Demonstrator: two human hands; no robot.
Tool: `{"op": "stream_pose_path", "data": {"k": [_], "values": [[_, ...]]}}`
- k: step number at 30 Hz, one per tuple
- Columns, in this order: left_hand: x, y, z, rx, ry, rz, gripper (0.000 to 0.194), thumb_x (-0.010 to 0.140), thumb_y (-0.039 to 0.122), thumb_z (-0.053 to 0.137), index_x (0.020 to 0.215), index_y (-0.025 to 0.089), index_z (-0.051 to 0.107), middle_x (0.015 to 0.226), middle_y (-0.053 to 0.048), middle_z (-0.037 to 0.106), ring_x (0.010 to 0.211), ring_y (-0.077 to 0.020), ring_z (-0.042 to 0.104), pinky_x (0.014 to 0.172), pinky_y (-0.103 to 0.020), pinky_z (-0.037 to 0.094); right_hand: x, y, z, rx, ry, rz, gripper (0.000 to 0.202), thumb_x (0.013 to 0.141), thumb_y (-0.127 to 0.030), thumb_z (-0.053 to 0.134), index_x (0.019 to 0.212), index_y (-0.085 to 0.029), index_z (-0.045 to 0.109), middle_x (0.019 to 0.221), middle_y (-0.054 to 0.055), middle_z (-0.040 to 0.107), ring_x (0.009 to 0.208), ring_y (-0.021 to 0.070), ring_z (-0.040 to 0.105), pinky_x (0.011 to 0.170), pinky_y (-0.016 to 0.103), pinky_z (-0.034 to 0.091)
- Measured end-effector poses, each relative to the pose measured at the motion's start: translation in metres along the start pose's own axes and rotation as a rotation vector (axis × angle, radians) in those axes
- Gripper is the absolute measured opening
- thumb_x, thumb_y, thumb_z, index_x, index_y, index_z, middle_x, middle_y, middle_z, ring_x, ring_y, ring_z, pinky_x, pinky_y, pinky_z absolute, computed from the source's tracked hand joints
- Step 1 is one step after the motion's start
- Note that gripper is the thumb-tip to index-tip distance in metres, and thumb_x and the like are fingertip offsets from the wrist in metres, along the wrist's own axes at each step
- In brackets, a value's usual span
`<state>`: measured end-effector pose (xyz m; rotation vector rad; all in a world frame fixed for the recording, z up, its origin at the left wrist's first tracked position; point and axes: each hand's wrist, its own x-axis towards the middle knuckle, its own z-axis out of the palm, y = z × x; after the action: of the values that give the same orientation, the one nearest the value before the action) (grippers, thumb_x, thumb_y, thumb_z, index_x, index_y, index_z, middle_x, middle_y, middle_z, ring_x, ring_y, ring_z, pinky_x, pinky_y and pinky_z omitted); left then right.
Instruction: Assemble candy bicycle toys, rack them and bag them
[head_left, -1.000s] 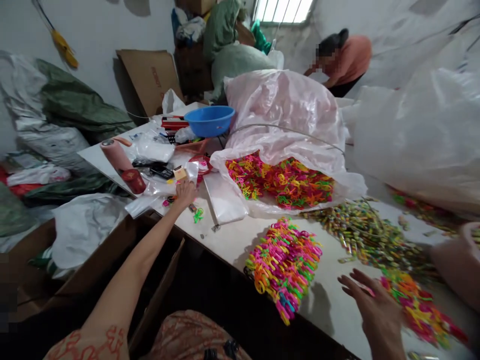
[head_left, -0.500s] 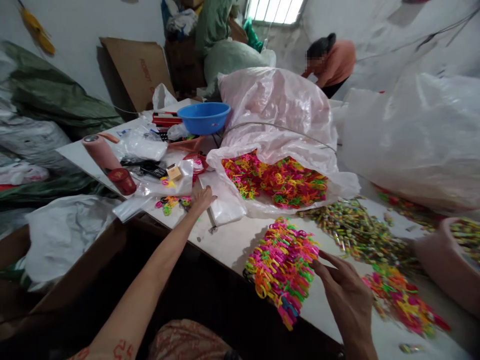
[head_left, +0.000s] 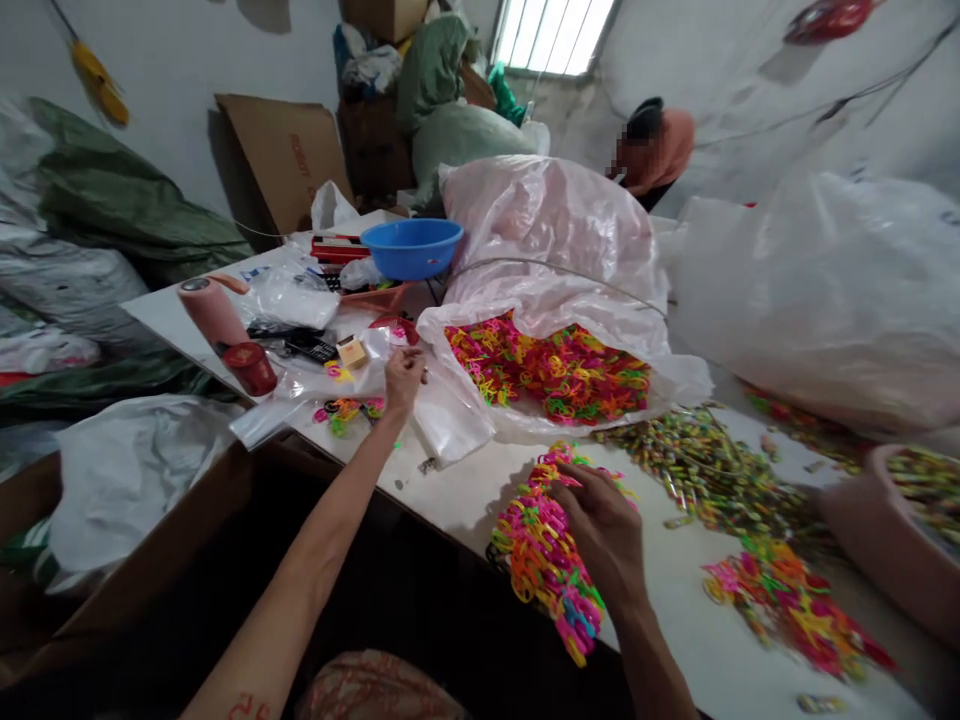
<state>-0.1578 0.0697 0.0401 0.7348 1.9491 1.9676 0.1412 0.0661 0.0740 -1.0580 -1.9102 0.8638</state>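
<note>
My left hand (head_left: 406,382) is above the left end of a stack of clear plastic bags (head_left: 459,425), its fingers curled together. Whatever they may hold is too small to make out. At the table's front edge lies a heap of bright plastic pieces (head_left: 536,540) in pink, orange, green and yellow, laid in rows. Over the right side of this heap is my right hand (head_left: 604,525), palm down and fingers stretched out, touching the pieces and covering part of them.
Behind the bags, a big sack (head_left: 555,220) spills similar colourful pieces (head_left: 585,375). Small wrapped items (head_left: 705,470) lie right of it, near a pink tub (head_left: 877,510). A blue basin (head_left: 412,248) and a pink flask (head_left: 211,315) stand left. Another person (head_left: 664,150) bends at the back.
My right hand has moved left, from beside the heap onto it. My left hand has lifted slightly, and its spread fingers have curled in.
</note>
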Motion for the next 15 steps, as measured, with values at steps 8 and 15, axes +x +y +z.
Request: {"op": "stream_pose_path", "data": {"k": [8,15], "values": [[-0.051,0.027,-0.058,-0.880,-0.201,-0.083,0.022,0.056,0.016,0.067,0.076,0.023,0.062,0.062,0.007,0.054,0.054,-0.0059,0.051,0.068,-0.024,0.052,0.046,-0.023,0.096,0.451,-0.402,0.369,0.039,0.079,-0.052,0.061,0.098,-0.018,0.066,0.104,0.009,0.066,0.088,0.0182,0.062,0.071,0.029,0.050],[-0.065,0.015,-0.100,-1.172,-0.199,-0.109,0.025,0.059,0.020,0.068,0.083,0.027,0.064,0.065,0.010,0.062,0.063,-0.0075,0.058,0.082,-0.025,0.052,0.040,-0.041,0.144,0.932,-0.789,0.696,0.049,0.080,-0.064,0.056,0.099,-0.019,0.059,0.085,0.003,0.064,0.073,0.0151,0.062,0.065,0.026,0.047]]}}
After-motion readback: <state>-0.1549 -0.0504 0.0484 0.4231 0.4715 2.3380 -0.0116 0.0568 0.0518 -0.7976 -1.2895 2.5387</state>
